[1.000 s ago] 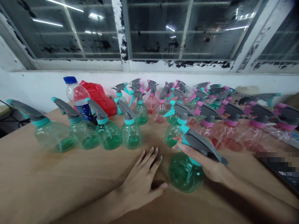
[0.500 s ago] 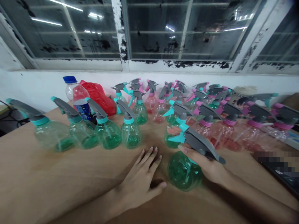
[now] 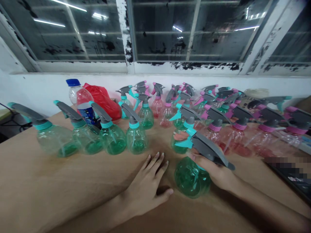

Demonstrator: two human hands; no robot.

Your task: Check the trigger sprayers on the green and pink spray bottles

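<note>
My right hand (image 3: 210, 166) grips a green spray bottle (image 3: 190, 178) around its neck, under the grey and turquoise spray head. The bottle is tilted slightly, its turquoise nozzle pointing left. Some of the fingers are hidden behind the spray head. To the left of that bottle, my left hand (image 3: 150, 186) lies flat on the wooden table (image 3: 80, 191), fingers spread and nothing in it. Beyond the left hand stands a green spray bottle (image 3: 136, 139) with a little green liquid. Another green spray bottle (image 3: 178, 142) stands just behind the held one.
Several green spray bottles (image 3: 113, 139) line the left, and pink ones (image 3: 239, 139) the right, with more behind. A blue-capped drink bottle (image 3: 81, 97) and a red plastic bag (image 3: 104, 100) are at back left. A dark flat object (image 3: 291, 181), partly blurred out, lies at right.
Both hands and the held spray bottle stay practically in place. Only a very slight shift of the camera view shows.
</note>
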